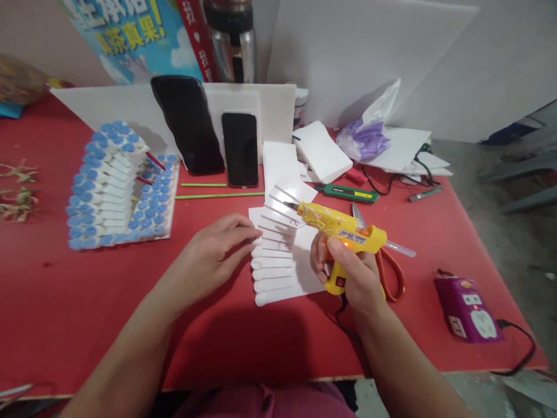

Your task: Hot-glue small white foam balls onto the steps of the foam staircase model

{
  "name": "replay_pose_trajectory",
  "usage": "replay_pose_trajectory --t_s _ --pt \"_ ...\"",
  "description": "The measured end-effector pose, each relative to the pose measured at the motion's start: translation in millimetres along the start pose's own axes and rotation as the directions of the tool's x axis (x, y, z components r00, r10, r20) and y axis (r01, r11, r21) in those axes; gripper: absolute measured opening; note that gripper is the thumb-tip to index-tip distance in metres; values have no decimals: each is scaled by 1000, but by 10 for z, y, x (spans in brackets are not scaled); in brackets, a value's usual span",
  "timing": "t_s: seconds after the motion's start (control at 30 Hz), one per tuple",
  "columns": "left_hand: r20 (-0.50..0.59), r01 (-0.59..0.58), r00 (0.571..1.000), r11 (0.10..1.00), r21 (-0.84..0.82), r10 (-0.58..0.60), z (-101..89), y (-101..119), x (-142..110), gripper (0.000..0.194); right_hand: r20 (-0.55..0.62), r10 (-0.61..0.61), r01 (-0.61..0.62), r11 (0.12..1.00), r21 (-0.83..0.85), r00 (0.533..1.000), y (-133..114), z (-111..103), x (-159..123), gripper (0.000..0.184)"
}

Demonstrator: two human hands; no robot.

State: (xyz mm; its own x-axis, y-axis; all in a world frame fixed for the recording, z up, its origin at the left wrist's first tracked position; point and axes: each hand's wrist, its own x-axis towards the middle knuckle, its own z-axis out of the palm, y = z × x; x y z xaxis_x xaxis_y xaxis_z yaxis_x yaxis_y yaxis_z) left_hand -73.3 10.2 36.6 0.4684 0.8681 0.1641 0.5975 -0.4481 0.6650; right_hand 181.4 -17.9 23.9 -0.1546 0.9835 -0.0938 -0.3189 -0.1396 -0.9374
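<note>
At the red table [78,325], the right hand [354,273] has its grip closed around a yellow glue gun [343,232], nozzle pointing to ten o'clock over a row of white foam strips [274,264]. The left hand [217,247], at nine o'clock of the strips, rests fingers loosely spread on their left ends, clasping nothing. Orange-handled scissors [391,278] lie just behind the gun.

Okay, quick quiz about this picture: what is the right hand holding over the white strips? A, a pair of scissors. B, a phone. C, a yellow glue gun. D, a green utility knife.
C: the right hand grips a yellow glue gun with its nozzle over the white strips, while the scissors lie on the red table behind it and the left hand rests on the strips.
</note>
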Motion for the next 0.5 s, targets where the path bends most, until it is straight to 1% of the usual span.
replay_pose_trajectory --t_s 0.23,0.4,0.5 --pt "-7 -1 1000 999 -33 0 -4 4 -19 22 12 -14 14 1000 -12 1000 7 -10 5 36" --pt "-42 4 999 999 -39 -6 13 -7 1 17 6 -2 2 1000 -10 1000 5 5 0 37" --pt "-37 22 999 998 -50 -24 18 -15 6 15 -10 12 -12 1000 -11 1000 1 19 0 38"
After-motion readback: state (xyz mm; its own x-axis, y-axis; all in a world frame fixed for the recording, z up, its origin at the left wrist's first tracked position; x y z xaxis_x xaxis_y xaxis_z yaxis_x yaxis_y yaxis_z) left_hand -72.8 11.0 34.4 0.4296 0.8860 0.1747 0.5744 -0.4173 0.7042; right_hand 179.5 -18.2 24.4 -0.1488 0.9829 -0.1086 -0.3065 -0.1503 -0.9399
